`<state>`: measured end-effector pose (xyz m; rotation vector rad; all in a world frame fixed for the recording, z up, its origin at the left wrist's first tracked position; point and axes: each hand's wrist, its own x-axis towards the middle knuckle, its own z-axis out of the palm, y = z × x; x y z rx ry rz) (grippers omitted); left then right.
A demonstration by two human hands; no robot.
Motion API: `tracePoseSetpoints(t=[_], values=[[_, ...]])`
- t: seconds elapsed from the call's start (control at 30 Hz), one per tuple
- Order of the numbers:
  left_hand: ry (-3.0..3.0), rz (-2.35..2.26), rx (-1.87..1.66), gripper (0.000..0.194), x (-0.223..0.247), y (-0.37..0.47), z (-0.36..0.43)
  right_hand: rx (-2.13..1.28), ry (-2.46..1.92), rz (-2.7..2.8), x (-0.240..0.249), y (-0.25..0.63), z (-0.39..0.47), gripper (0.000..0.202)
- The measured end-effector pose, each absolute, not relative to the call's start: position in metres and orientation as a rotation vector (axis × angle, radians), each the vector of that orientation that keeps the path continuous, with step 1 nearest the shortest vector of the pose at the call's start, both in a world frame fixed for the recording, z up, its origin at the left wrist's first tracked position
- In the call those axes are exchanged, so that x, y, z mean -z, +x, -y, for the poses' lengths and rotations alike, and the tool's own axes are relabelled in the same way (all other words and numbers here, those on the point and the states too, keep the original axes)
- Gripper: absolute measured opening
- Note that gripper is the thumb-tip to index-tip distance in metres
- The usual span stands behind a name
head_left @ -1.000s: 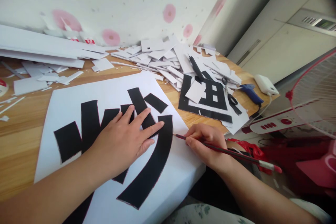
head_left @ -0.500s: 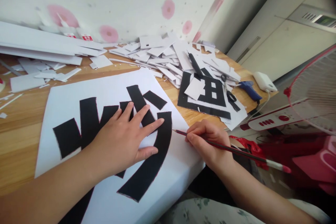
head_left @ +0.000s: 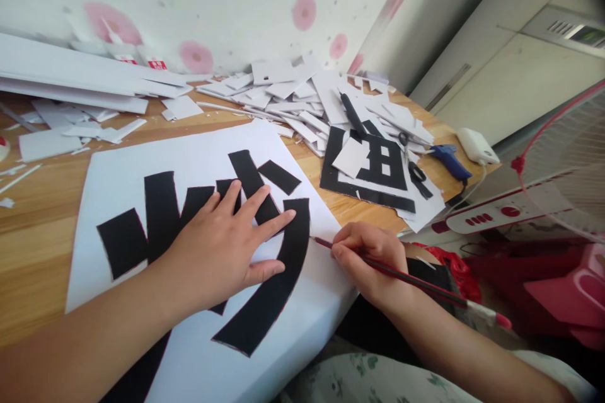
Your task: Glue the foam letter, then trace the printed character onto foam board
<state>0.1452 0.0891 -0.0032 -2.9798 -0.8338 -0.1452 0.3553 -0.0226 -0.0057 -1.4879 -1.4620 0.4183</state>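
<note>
My left hand (head_left: 236, 233) lies with fingers spread over a black cut-out shape (head_left: 255, 308), pressing it flat on a large white sheet (head_left: 118, 170). In my right hand (head_left: 371, 261) is a dark red pencil (head_left: 411, 277), its tip touching or just above the sheet beside the curved right edge of the black shape. Part of the shape is hidden under my left hand and forearm. The sheet hangs over the table's front edge.
White offcuts (head_left: 293, 91) are heaped at the back of the wooden table (head_left: 28, 264). At the right are black pieces (head_left: 392, 198), scissors (head_left: 416, 173) and a blue glue gun (head_left: 449, 160). Long white boards (head_left: 70, 75) lie back left. A fan (head_left: 567, 164) stands beyond the right end.
My right hand and the pencil's rear end have shifted slightly left, while the tip stays beside the curved edge. My left hand remains on the black shape.
</note>
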Motion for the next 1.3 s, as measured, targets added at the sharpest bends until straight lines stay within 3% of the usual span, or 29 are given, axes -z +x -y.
tracePoseSetpoints(t=[0.63,1.07,1.3], values=[[-3.004,0.877,0.101,0.064,0.0010,0.1463,-0.0882,-0.451,-1.239,1.743,0.0005,0.3614,0.0264,0.020],[-2.971,0.870,0.110,0.064,-0.0009,0.1464,-0.0864,-0.398,-1.186,1.882,0.0004,0.3645,0.0274,0.015],[-2.984,0.910,0.090,0.063,-0.0023,0.1477,-0.0860,-0.541,-1.302,1.767,-0.0011,0.3618,0.0286,0.017]])
